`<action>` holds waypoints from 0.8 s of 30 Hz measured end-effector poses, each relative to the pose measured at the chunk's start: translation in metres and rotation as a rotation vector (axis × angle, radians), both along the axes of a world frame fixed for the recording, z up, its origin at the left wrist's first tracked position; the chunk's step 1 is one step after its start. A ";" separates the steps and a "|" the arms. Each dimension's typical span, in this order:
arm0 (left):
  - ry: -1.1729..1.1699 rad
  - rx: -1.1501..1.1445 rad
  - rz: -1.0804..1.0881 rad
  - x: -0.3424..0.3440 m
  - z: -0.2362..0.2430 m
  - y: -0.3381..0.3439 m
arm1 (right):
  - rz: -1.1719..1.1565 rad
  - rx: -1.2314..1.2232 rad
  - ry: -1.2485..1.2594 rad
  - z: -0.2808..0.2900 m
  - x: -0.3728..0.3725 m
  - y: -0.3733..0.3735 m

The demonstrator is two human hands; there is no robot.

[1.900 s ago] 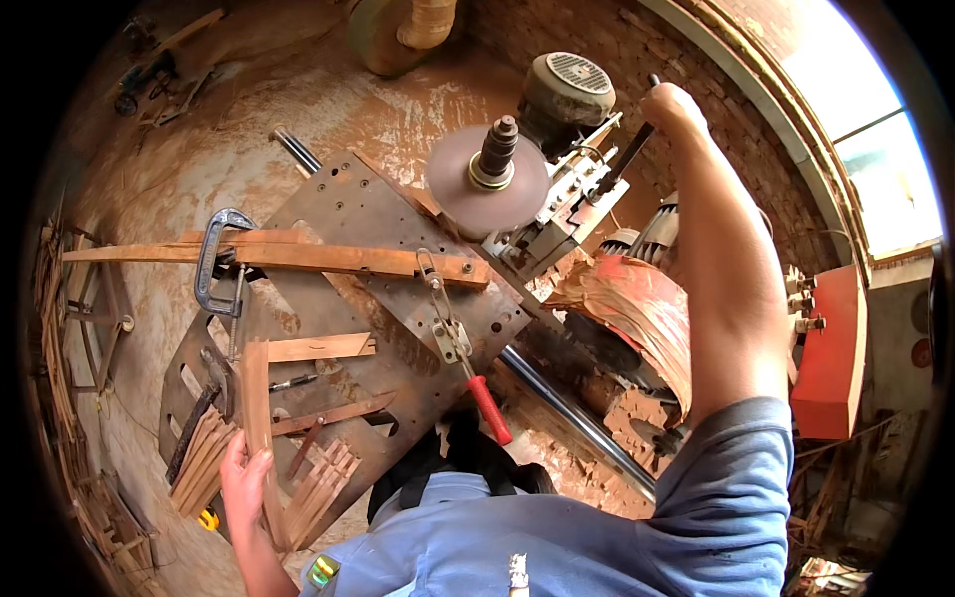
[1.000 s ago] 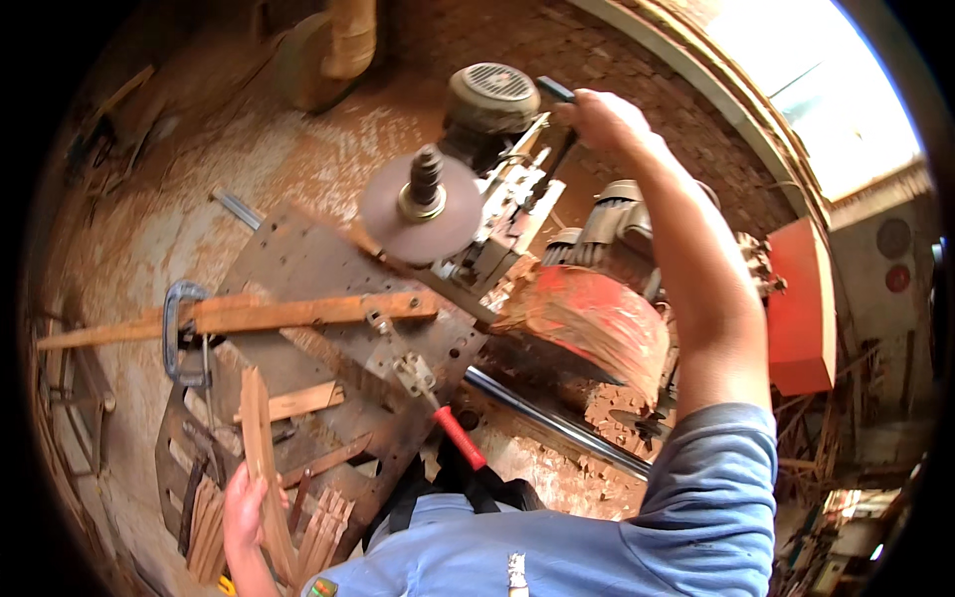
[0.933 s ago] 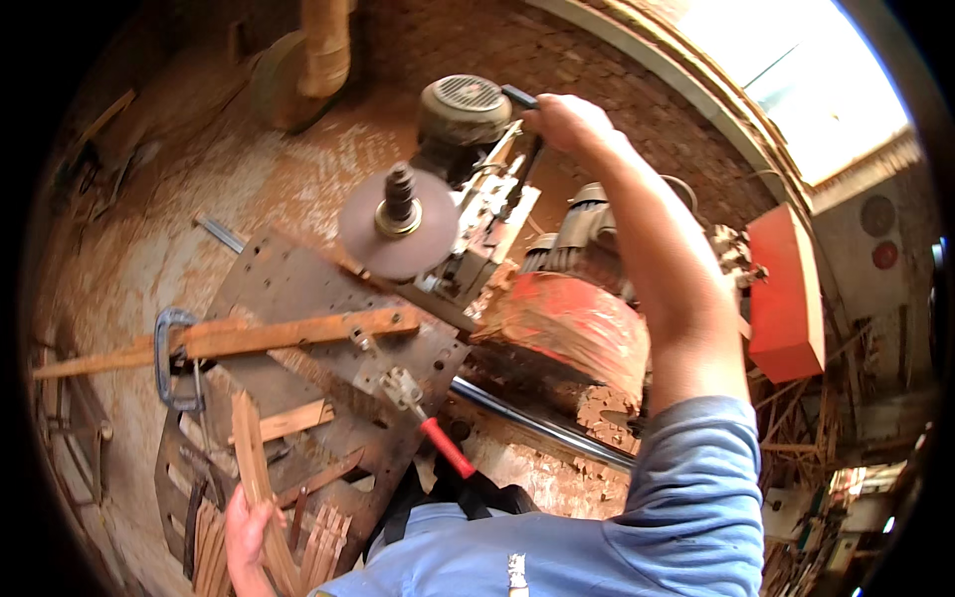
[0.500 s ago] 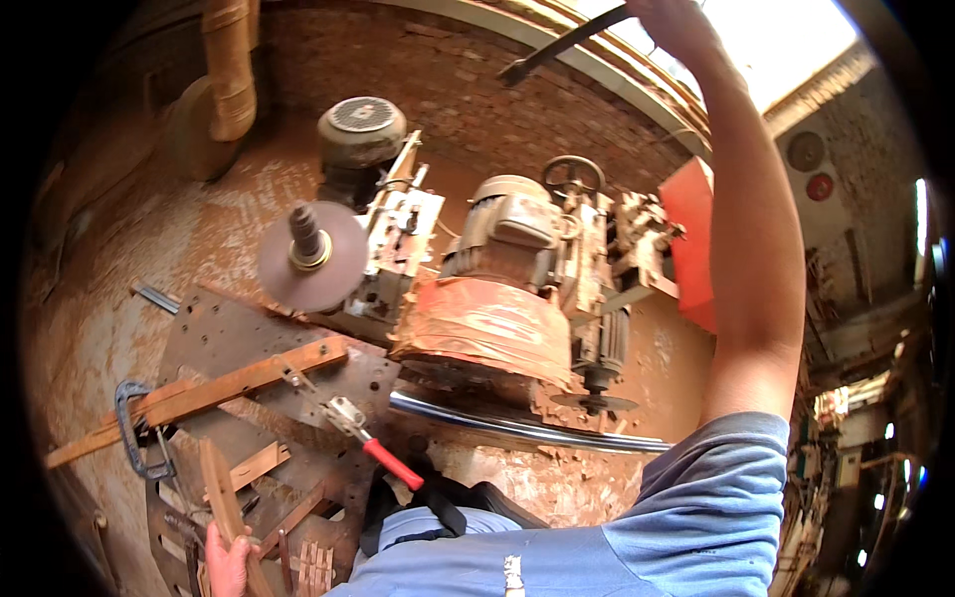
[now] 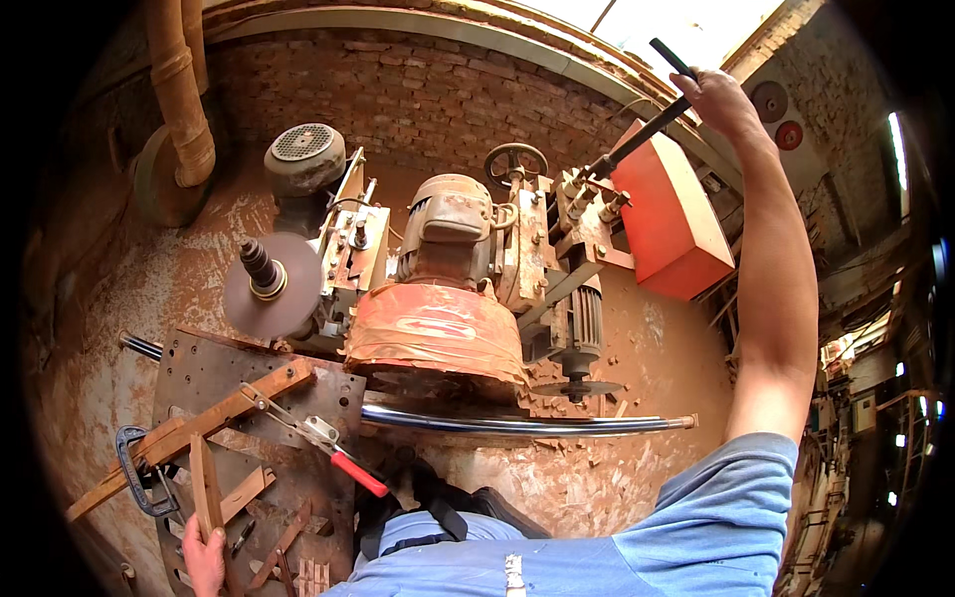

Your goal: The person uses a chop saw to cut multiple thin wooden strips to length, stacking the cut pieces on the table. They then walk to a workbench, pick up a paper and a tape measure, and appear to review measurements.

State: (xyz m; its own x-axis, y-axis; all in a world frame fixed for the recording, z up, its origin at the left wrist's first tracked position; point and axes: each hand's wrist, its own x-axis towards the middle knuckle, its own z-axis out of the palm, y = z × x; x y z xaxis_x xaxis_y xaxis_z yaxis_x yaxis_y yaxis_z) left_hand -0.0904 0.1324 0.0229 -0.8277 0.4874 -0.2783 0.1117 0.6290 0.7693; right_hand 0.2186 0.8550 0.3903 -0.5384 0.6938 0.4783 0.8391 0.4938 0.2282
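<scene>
High on the right, my right hand (image 5: 721, 98) is closed around a dark long-shafted wrench (image 5: 645, 131) with a bar across its top. The wrench's lower end meets the bolts (image 5: 585, 199) of a machine bracket beside an orange-red box-shaped guard (image 5: 671, 224); whether it is seated on one I cannot tell. At the lower left, my left hand (image 5: 204, 557) grips the lower part of a narrow wooden piece (image 5: 205, 483), held upright over a perforated metal plate (image 5: 184, 363). Nearby, a C-clamp (image 5: 131, 468) sits on a wooden bar (image 5: 234, 406), and a red-handled toggle clamp (image 5: 358, 474) is mounted on the plate.
A dusty motor (image 5: 448, 214) stands behind a tape-wrapped orange cover (image 5: 433, 323). To its left is a grey-brown disc (image 5: 274, 303) on a threaded spindle. A toothed blade (image 5: 577, 388) hangs under the right motor. A curved shiny rail (image 5: 527, 426) crosses in front of me.
My right hand has brought the wrench down to the bracket bolts. The view has shifted so the machines appear further left. My left hand still holds the wooden piece.
</scene>
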 end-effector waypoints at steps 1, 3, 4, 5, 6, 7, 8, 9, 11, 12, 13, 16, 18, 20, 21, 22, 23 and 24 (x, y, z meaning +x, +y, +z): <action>-0.016 -0.013 0.016 0.003 0.005 0.004 | 0.046 0.034 0.032 -0.004 0.010 0.012; -0.036 -0.052 0.047 0.011 0.014 0.009 | 0.090 0.033 0.071 -0.006 0.018 0.027; -0.047 -0.072 0.065 0.016 0.018 0.012 | 0.111 0.013 0.076 -0.007 0.019 0.029; -0.059 -0.072 0.046 0.019 0.025 0.016 | 0.130 -0.007 0.081 -0.007 0.019 0.030; -0.072 -0.072 0.026 0.020 0.033 0.021 | 0.150 -0.026 0.085 -0.007 0.020 0.031; -0.085 -0.072 0.006 0.023 0.037 0.023 | 0.123 0.015 0.053 -0.006 0.021 0.034; -0.049 -0.038 0.021 0.024 0.034 0.021 | 0.102 0.057 0.025 -0.004 0.020 0.039; -0.017 -0.006 0.028 0.020 0.026 0.023 | 0.074 0.099 -0.005 -0.004 0.019 0.038; 0.008 0.012 0.031 0.013 0.019 0.022 | -0.022 0.166 -0.021 -0.009 0.019 0.031; 0.033 -0.034 -0.005 0.004 0.013 0.018 | -0.068 0.198 -0.027 -0.011 0.015 0.027; 0.051 -0.034 -0.015 0.005 0.015 0.021 | -0.069 0.114 -0.055 -0.007 0.011 0.023; 0.089 -0.074 -0.034 0.000 0.028 0.037 | -0.186 0.064 -0.093 -0.014 -0.010 0.021; 0.301 -0.171 -0.127 -0.006 0.034 0.043 | -0.036 0.209 -0.184 -0.024 -0.005 0.027; 0.496 -0.272 -0.198 -0.022 0.035 0.042 | 0.068 0.191 -0.176 -0.035 -0.002 0.040; 0.528 -0.320 -0.229 -0.035 0.029 0.049 | 0.117 0.133 -0.124 -0.041 0.011 0.055; 0.556 -0.352 -0.267 -0.049 0.023 0.056 | 0.162 0.068 -0.063 -0.033 0.025 0.069; 0.583 -0.389 -0.273 -0.061 0.025 0.058 | 0.220 -0.002 0.019 -0.027 0.034 0.083; 0.651 -0.405 -0.314 -0.074 0.017 0.047 | 0.267 -0.070 0.074 -0.036 0.035 0.103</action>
